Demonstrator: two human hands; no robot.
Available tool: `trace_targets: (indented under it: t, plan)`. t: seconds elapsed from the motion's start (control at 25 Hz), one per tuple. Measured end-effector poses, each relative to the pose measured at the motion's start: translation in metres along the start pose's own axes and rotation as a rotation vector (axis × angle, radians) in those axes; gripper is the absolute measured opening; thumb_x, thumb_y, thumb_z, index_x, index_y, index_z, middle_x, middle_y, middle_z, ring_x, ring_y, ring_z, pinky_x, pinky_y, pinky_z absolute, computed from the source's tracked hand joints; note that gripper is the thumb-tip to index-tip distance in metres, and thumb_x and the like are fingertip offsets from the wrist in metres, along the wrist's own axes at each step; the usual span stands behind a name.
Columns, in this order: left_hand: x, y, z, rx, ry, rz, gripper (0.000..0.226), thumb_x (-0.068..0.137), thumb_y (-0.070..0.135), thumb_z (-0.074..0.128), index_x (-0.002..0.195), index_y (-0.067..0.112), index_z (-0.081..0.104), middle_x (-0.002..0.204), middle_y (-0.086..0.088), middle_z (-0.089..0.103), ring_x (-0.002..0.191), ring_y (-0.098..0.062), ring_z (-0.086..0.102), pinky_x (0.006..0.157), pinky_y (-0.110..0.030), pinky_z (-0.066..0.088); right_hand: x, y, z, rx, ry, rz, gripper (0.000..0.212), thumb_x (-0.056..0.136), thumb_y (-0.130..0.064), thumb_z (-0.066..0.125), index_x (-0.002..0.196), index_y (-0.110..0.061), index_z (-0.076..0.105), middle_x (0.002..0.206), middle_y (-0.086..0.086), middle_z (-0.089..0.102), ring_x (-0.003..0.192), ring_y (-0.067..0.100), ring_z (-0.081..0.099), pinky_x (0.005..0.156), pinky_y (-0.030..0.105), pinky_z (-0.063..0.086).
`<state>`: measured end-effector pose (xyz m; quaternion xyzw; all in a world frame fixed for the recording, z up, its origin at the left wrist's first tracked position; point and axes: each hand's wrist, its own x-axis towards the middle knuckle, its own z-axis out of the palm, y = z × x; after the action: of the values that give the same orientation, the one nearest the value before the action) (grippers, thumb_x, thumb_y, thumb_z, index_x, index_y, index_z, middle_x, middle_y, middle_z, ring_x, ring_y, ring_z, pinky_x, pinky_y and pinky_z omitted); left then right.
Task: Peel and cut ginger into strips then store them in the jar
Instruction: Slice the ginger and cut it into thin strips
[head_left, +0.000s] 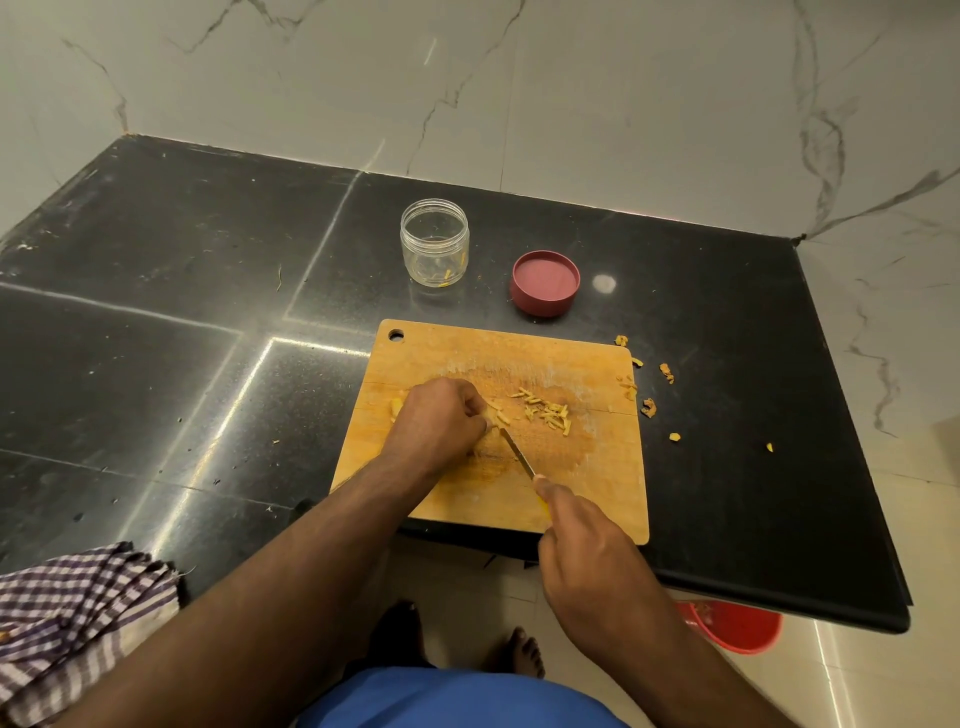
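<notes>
Both hands work over the wooden cutting board (597, 499) on the black counter (156, 364): the left hand (441, 415) has its fingers curled down on a piece of ginger (396, 408), and the right hand (582, 551) grips a knife (517, 457) whose blade tip sits just beside the left fingertips. Cut ginger strips (545, 413) lie in a small pile on the board, with peel scraps (648, 407) off its right edge. Behind the board stand the open clear jar (435, 241), holding a few strips, and its red lid (544, 281) beside it.
</notes>
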<state>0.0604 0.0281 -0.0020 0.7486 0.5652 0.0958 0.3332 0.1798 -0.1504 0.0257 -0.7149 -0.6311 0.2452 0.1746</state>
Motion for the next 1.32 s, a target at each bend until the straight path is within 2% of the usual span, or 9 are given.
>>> trace_targets:
  t: [0.12, 0.24, 0.32, 0.52, 0.76, 0.96, 1.12, 1.2, 1.32]
  plan:
    - [0.001, 0.0, -0.001, 0.008, -0.024, 0.0, 0.022, 0.089, 0.024, 0.073, 0.11, 0.019, 0.074, 0.103, 0.003, 0.072, 0.086, -0.011, 0.064, 0.071, -0.026, 0.053, 0.002, 0.0, -0.002, 0.013, 0.061, -0.007, 0.049, 0.098, -0.015, 0.034, 0.147, -0.016, 0.035, 0.127, 0.008, 0.054, 0.111, 0.023, 0.054, 0.092, 0.029, 0.045]
    - [-0.001, 0.0, -0.001, 0.013, -0.014, -0.004, 0.023, 0.089, 0.023, 0.073, 0.111, 0.019, 0.073, 0.104, 0.003, 0.072, 0.088, -0.012, 0.064, 0.072, -0.025, 0.052, 0.013, 0.001, 0.002, 0.056, 0.082, -0.033, 0.047, 0.099, -0.015, 0.037, 0.146, -0.018, 0.036, 0.134, 0.0, 0.052, 0.117, 0.012, 0.053, 0.096, 0.02, 0.044]
    - [-0.002, 0.001, 0.0, 0.005, 0.005, -0.011, 0.021, 0.089, 0.022, 0.073, 0.109, 0.019, 0.073, 0.102, 0.003, 0.072, 0.089, -0.012, 0.064, 0.073, -0.027, 0.053, 0.022, 0.001, 0.006, 0.044, 0.071, -0.051, 0.047, 0.099, -0.017, 0.034, 0.146, -0.017, 0.035, 0.135, -0.001, 0.05, 0.119, 0.012, 0.052, 0.098, 0.022, 0.043]
    - [0.0, 0.001, 0.001, 0.026, 0.014, 0.005, 0.014, 0.089, 0.022, 0.073, 0.102, 0.019, 0.077, 0.099, 0.004, 0.073, 0.084, -0.01, 0.062, 0.065, -0.023, 0.045, 0.037, 0.005, 0.014, -0.006, 0.023, -0.047, 0.049, 0.098, -0.021, 0.031, 0.146, -0.019, 0.032, 0.13, 0.003, 0.052, 0.109, 0.018, 0.055, 0.092, 0.035, 0.049]
    - [0.0, 0.0, 0.0, 0.015, 0.015, 0.019, 0.013, 0.088, 0.021, 0.072, 0.099, 0.019, 0.078, 0.095, 0.005, 0.073, 0.081, -0.008, 0.063, 0.065, -0.021, 0.046, 0.032, 0.001, 0.012, -0.011, -0.007, -0.016, 0.049, 0.099, -0.019, 0.034, 0.147, -0.021, 0.029, 0.128, 0.003, 0.053, 0.105, 0.018, 0.056, 0.089, 0.033, 0.049]
    - [0.0, -0.002, 0.0, -0.001, 0.003, 0.012, 0.015, 0.089, 0.024, 0.074, 0.103, 0.02, 0.075, 0.097, 0.004, 0.072, 0.084, -0.009, 0.062, 0.066, -0.022, 0.048, 0.002, 0.001, 0.001, -0.027, -0.002, -0.005, 0.049, 0.099, -0.016, 0.036, 0.148, -0.019, 0.032, 0.127, 0.001, 0.053, 0.107, 0.014, 0.055, 0.089, 0.021, 0.045]
    - [-0.001, -0.004, -0.001, -0.031, -0.008, -0.006, 0.018, 0.088, 0.025, 0.075, 0.105, 0.021, 0.072, 0.097, 0.004, 0.071, 0.084, -0.012, 0.065, 0.073, -0.03, 0.057, 0.007, 0.002, -0.002, -0.058, 0.076, -0.025, 0.044, 0.097, -0.009, 0.035, 0.14, -0.01, 0.045, 0.13, 0.001, 0.054, 0.114, 0.013, 0.055, 0.092, 0.009, 0.037]
    - [0.0, -0.006, -0.001, -0.024, -0.017, 0.001, 0.017, 0.088, 0.024, 0.075, 0.104, 0.02, 0.073, 0.095, 0.004, 0.072, 0.082, -0.012, 0.067, 0.076, -0.034, 0.06, 0.014, 0.005, 0.004, -0.052, 0.088, -0.04, 0.045, 0.098, -0.015, 0.03, 0.141, -0.011, 0.044, 0.133, -0.002, 0.052, 0.115, 0.009, 0.054, 0.094, 0.009, 0.038]
    - [0.0, -0.006, -0.001, 0.011, -0.004, 0.017, 0.013, 0.088, 0.022, 0.073, 0.101, 0.02, 0.076, 0.095, 0.004, 0.073, 0.084, -0.013, 0.066, 0.075, -0.032, 0.058, 0.027, 0.004, 0.013, -0.09, 0.009, -0.06, 0.066, 0.091, -0.034, 0.005, 0.148, -0.014, 0.031, 0.145, -0.001, 0.042, 0.126, 0.009, 0.044, 0.103, 0.02, 0.039]
